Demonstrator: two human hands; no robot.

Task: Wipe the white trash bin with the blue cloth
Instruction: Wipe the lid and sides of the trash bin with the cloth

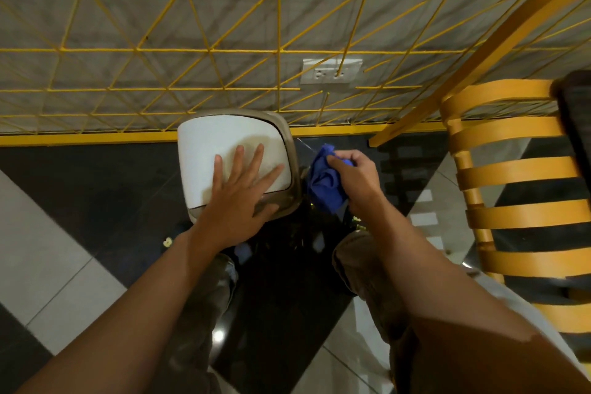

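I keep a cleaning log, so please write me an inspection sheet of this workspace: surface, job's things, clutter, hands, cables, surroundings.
Surface: glossy black-and-white tiled floor, reflections on it.
Job's things: white plastic trash bin stands by the wall; crumpled blue cloth beside its right side, contact unclear.
Clutter: small pale yellow scrap on the dark tile left of the bin.
Hands: left hand lies flat, fingers spread, on the bin's lid; right hand grips the cloth.
Cables: nothing seen.
Surroundings: yellow wire grid over a grey wall, white wall socket, yellow slatted wooden chair at right.
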